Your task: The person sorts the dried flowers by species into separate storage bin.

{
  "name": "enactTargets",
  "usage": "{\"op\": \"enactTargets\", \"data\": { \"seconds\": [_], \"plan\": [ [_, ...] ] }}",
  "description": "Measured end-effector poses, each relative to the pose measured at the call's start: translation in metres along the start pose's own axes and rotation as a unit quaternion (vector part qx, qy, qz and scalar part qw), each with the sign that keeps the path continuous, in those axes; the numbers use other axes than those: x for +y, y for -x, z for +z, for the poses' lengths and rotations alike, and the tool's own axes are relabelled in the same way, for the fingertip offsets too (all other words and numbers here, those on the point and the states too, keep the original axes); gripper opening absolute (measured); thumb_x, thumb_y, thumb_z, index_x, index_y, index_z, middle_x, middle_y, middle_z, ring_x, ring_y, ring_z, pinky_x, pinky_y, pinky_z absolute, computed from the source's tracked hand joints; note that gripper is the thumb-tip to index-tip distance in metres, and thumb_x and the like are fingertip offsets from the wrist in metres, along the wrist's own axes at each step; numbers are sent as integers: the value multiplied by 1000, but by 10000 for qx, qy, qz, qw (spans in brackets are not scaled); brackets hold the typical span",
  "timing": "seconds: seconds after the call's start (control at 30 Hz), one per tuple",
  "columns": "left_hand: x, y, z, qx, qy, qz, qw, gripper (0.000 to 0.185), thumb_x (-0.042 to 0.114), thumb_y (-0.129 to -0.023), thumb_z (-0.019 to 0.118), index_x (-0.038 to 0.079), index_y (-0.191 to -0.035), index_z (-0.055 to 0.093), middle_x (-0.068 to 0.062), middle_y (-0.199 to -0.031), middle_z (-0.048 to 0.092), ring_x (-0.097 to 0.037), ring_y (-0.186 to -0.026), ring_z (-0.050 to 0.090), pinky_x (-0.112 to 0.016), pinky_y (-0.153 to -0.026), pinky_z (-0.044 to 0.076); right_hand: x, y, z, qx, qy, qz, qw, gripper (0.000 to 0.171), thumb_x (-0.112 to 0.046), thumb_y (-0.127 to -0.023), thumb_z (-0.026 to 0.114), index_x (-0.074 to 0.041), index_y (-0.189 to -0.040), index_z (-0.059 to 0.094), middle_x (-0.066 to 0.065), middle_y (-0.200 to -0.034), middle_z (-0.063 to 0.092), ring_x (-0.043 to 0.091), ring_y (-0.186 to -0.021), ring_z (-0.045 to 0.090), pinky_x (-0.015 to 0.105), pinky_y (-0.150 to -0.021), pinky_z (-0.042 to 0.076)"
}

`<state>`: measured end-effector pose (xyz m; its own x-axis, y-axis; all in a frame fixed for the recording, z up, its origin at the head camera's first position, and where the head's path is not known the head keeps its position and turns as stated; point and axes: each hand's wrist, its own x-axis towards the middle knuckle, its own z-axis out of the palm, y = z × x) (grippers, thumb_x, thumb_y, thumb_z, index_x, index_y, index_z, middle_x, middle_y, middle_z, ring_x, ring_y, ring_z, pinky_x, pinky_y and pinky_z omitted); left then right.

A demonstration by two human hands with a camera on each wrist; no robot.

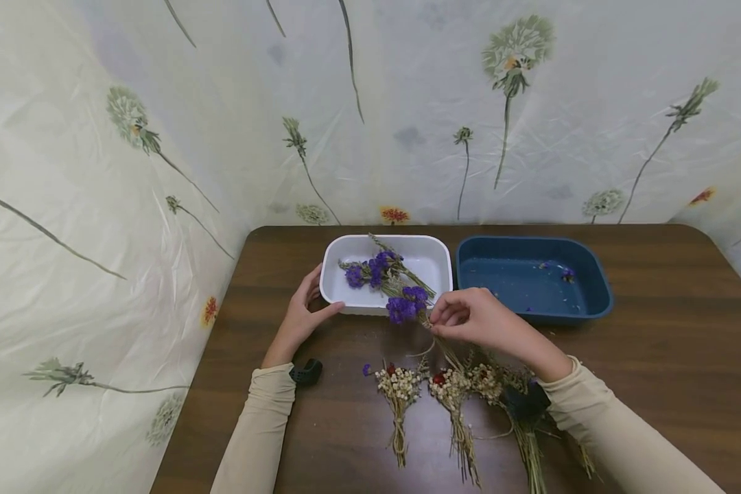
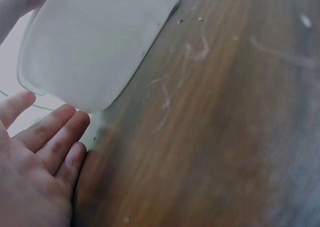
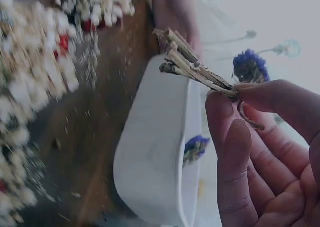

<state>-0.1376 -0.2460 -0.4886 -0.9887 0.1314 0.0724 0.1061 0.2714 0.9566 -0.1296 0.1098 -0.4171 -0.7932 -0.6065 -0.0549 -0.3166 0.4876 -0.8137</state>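
Head view | right hand pinches purple flower bunch | left hand, fingers extended, touches white tray

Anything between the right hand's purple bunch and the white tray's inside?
Nothing visible blocks it: the purple bunch, pinched in the right hand, overlaps the near rim of the white tray in the head view. Other purple flowers lie inside.

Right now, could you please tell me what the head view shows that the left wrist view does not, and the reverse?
Only the head view shows the blue tray, the right hand pinching a purple flower bunch, and the cream flower bunches.

Only the left wrist view shows the palm side of the left hand.

Both show that hand, the white tray and the wooden table.
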Motion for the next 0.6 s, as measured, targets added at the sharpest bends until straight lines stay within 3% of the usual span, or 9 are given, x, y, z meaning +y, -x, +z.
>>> {"op": "enactTargets", "data": {
  "seconds": [0.47,0.6],
  "plan": [
    [-1,-2,0,43,-13,29,10000,89,7,-88,81,3,-161,30,-28,-154,48,-43,-143,47,-57,-122,35,-7,-46,-21,-479,340,-204,9981,5,-17,-95,75,-12,-98,76,0,-92,78,12,-84,74,32,-67,61],
    [-2,-2,0,48,-16,34,10000,89,8,-88,81,3,-161,30,-29,-154,48,-43,-143,47,-57,-122,35,-11,-62,-26,-635,534,-389,9958,5,-13,-95,75,-10,-98,76,0,-92,78,12,-85,74,32,-70,62]
  ]
}}
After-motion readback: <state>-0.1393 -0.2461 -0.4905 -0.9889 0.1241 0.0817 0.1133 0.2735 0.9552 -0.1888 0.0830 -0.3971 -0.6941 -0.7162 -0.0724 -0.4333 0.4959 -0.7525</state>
